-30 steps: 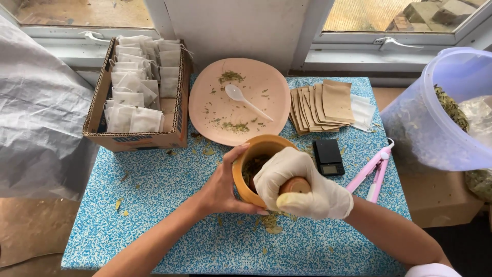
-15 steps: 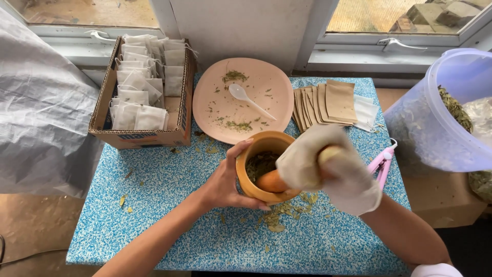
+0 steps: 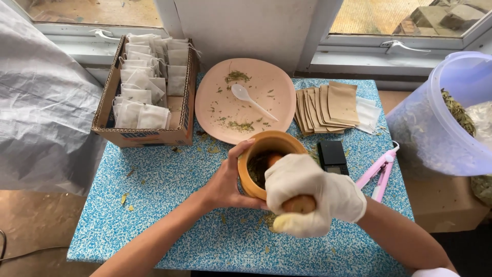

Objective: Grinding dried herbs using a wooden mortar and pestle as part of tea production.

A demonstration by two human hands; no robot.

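An orange-brown mortar (image 3: 269,143) holding dark green dried leaves stands on the blue speckled table (image 3: 164,190). My left hand (image 3: 228,182), bare, wraps around the mortar's left side. My right hand (image 3: 312,195), in a white glove, grips the top of a wooden pestle (image 3: 299,204) whose lower end reaches down into the mortar. Crumbs of dried leaf lie on the table just below the mortar.
Behind the mortar are a pink plate (image 3: 256,87) with leaf bits and a white spoon (image 3: 251,100), a cardboard box (image 3: 148,133) of white tea bags, a stack of brown sachets (image 3: 328,105), a small black scale (image 3: 333,156), a pink tool (image 3: 379,172) and a translucent tub (image 3: 451,123) of herbs.
My gloved right hand has swung the pestle's top from the right back toward me, over the mortar's near rim. The left hand stays on the mortar.
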